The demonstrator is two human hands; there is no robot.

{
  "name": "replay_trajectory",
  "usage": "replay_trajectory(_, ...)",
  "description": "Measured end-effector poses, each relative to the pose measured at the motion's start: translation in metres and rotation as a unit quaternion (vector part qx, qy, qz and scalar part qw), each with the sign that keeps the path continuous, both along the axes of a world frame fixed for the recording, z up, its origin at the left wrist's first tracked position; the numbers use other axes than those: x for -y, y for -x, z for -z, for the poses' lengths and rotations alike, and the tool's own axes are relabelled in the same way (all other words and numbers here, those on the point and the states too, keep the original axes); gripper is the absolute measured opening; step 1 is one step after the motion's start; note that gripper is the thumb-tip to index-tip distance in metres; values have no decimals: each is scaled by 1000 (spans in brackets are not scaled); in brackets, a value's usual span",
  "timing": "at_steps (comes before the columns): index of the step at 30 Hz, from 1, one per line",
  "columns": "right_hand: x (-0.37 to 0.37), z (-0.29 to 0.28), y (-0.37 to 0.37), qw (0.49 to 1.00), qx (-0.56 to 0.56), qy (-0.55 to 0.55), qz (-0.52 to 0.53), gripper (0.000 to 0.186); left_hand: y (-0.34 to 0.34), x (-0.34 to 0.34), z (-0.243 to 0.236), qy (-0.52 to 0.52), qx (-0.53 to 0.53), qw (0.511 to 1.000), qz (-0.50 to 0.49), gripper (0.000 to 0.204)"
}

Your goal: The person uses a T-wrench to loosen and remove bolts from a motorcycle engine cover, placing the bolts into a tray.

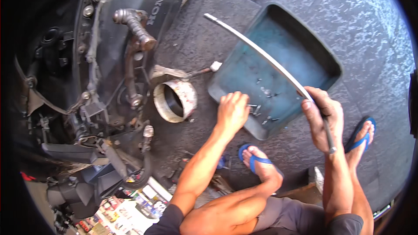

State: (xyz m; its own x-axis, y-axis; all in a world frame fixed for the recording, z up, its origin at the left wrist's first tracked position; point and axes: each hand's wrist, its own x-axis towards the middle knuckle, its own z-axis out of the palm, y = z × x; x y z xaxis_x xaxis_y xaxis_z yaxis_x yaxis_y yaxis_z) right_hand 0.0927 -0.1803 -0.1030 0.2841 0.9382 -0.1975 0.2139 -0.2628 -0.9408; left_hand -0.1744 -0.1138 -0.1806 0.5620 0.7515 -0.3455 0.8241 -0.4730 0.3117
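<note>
My right hand [322,117] grips a long, slightly curved silver metal strip [261,52] near its lower end; the strip angles up to the left over a shallow grey-blue plastic tray [335,61]. My left hand [233,109] is at the tray's lower left side, fingers curled down among small screws or bolts [257,109]; whether it holds one is hidden. More small metal pieces lie scattered on the tray's bottom. A whitish ring-shaped container [185,98] stands just left of my left hand.
A dark motorcycle body [100,43] with a rusty peg [137,30] fills the left. My feet in blue flip-flops [257,161] are below the tray, on the dark floor [365,39]. Black plastic parts [78,200] and printed packaging [117,213] lie at the lower left.
</note>
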Motion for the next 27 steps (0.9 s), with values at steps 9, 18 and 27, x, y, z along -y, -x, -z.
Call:
replay_trajectory(9,23,15,25,989,-128,18,-72,25,20,-51,-30,210,458,613,-608,11)
replay_trajectory(18,34,35,60,981,-158,-18,-109,24,32,-88,-74,202,543,519,-629,17)
replay_trajectory(27,32,44,71,979,-179,-44,-89,25,26,-90,-84,216,570,523,-596,24)
